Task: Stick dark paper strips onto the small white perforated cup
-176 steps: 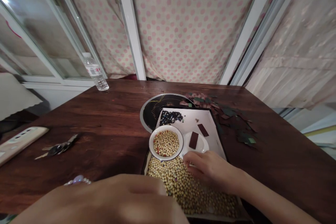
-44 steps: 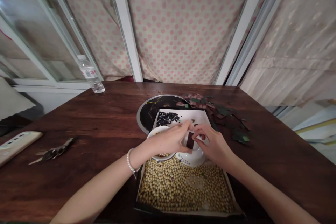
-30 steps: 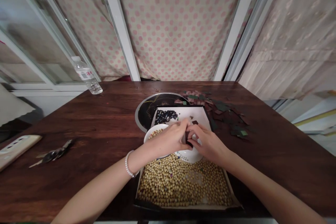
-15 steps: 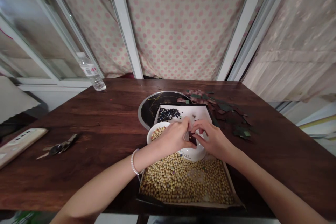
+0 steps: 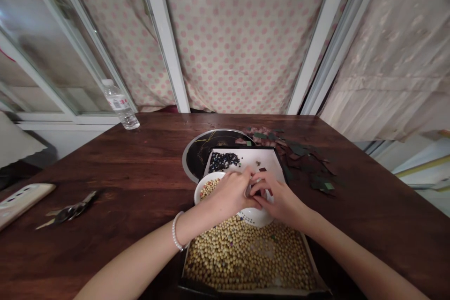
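Observation:
My left hand (image 5: pixel 235 188) and my right hand (image 5: pixel 283 200) meet over two white bowls, their fingertips pinched close together. Between them shows a small dark reddish-brown piece (image 5: pixel 259 192), partly hidden by the fingers; its material is unclear. Under my left wrist, the left bowl (image 5: pixel 197 192) contains pale round beads (image 5: pixel 209 188). The other bowl (image 5: pixel 258 218) lies beneath my fingers, its contents mostly hidden. Both bowls stand in a shallow box (image 5: pixel 269 155) whose near part is filled with yellowish round beads (image 5: pixel 242 260). Black and blue beads (image 5: pixel 224 161) are heaped at its far left corner.
A round black mat (image 5: pixel 193 159) lies behind the box. Dark red and green pieces (image 5: pixel 302 152) are scattered at the right. On the left are a water bottle (image 5: pixel 122 105), keys (image 5: pixel 72 211) and a phone (image 5: pixel 26 201), all on the wooden table (image 5: pixel 140 164).
The view has tilted up slightly, so everything sits lower in the picture. My fingers have drawn closer together around the dark piece, and less of it shows now.

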The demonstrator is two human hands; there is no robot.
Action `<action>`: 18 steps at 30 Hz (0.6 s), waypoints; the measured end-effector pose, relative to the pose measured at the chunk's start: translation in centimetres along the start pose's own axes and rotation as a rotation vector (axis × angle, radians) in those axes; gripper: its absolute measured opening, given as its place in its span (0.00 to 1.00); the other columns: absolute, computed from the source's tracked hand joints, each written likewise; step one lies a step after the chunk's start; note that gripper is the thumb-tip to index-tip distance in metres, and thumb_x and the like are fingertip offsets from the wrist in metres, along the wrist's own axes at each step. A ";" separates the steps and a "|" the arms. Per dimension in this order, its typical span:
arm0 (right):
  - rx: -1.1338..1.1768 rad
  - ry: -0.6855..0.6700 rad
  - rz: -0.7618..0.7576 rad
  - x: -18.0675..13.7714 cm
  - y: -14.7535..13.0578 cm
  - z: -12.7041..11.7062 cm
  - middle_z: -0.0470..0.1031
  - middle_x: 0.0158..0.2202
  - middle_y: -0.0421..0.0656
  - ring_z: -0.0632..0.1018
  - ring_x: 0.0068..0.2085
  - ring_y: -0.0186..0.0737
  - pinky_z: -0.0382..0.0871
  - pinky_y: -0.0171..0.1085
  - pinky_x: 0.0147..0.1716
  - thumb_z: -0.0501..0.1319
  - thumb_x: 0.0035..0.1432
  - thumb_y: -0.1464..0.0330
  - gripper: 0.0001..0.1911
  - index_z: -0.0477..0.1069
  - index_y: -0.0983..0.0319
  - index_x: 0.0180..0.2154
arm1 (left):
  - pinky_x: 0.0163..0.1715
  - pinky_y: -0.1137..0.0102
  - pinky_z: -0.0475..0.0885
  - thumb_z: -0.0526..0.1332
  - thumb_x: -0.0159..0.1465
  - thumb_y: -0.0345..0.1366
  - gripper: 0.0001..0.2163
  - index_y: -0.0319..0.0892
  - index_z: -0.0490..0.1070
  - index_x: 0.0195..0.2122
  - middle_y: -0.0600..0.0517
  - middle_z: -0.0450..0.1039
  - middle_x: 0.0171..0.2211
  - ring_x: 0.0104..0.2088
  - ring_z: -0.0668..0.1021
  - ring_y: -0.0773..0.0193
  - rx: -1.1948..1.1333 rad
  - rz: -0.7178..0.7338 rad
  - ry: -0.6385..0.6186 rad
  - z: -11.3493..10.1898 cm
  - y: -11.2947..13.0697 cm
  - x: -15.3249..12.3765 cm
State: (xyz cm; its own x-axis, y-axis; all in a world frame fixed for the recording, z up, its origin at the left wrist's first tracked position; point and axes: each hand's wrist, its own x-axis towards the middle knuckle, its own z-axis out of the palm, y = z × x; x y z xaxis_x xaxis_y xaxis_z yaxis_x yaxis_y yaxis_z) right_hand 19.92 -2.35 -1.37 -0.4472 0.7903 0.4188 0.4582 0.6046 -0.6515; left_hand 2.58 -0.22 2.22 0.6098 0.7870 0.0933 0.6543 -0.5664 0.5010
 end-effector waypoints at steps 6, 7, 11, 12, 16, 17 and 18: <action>-0.017 0.020 -0.016 0.2 0.6 0.9 0.74 0.36 0.42 0.75 0.36 0.38 0.69 0.36 0.34 0.55 0.51 0.79 0.13 0.62 0.58 0.38 | 0.33 0.62 0.67 0.70 0.47 0.42 0.21 0.41 0.65 0.39 0.47 0.73 0.33 0.39 0.75 0.48 0.027 0.009 0.037 0.1 -0.2 0.2; -0.016 0.026 -0.007 0.3 0.6 1.0 0.73 0.35 0.41 0.75 0.35 0.38 0.69 0.36 0.33 0.55 0.51 0.80 0.13 0.61 0.59 0.37 | 0.34 0.62 0.68 0.71 0.47 0.41 0.21 0.41 0.66 0.38 0.48 0.73 0.33 0.38 0.75 0.49 0.022 0.012 0.034 0.0 -0.3 0.2; -0.014 0.036 0.033 0.6 0.5 1.2 0.71 0.34 0.40 0.73 0.32 0.37 0.67 0.34 0.31 0.54 0.49 0.81 0.14 0.60 0.59 0.36 | 0.39 0.60 0.68 0.71 0.46 0.40 0.19 0.42 0.67 0.37 0.51 0.73 0.34 0.39 0.75 0.51 -0.020 0.030 0.033 -0.2 -0.4 0.1; -0.012 0.037 0.039 0.7 0.4 1.1 0.71 0.33 0.40 0.73 0.33 0.37 0.67 0.34 0.31 0.54 0.49 0.81 0.14 0.59 0.59 0.36 | 0.40 0.59 0.68 0.71 0.46 0.40 0.20 0.42 0.67 0.37 0.50 0.74 0.36 0.41 0.74 0.49 -0.023 0.017 0.044 -0.2 -0.4 0.0; -0.025 0.019 0.094 0.8 0.3 0.4 0.70 0.33 0.39 0.71 0.32 0.36 0.64 0.33 0.32 0.54 0.49 0.82 0.16 0.58 0.59 0.38 | 0.45 0.56 0.68 0.72 0.45 0.39 0.24 0.42 0.67 0.42 0.48 0.74 0.41 0.47 0.72 0.46 -0.059 -0.037 0.080 0.1 -0.5 -0.6; -0.035 0.010 0.106 0.9 0.2 0.4 0.70 0.32 0.39 0.71 0.31 0.36 0.63 0.33 0.31 0.54 0.49 0.82 0.16 0.57 0.59 0.38 | 0.45 0.55 0.68 0.72 0.45 0.38 0.24 0.42 0.67 0.43 0.47 0.74 0.42 0.48 0.72 0.46 -0.071 -0.036 0.091 0.2 -0.6 -0.7; -0.049 0.004 0.113 0.9 0.2 0.3 0.70 0.32 0.39 0.71 0.31 0.36 0.63 0.33 0.30 0.54 0.49 0.82 0.16 0.57 0.59 0.37 | 0.46 0.54 0.68 0.71 0.45 0.38 0.24 0.42 0.67 0.43 0.47 0.74 0.44 0.48 0.73 0.46 -0.075 -0.024 0.104 0.3 -0.7 -0.9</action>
State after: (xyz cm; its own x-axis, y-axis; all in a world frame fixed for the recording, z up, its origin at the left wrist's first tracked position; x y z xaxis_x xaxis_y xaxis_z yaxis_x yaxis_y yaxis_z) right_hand 19.36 -1.56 -1.32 -0.3879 0.8538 0.3472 0.5422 0.5160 -0.6632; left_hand 1.72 -0.57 1.54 0.5417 0.8237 0.1672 0.6308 -0.5299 0.5667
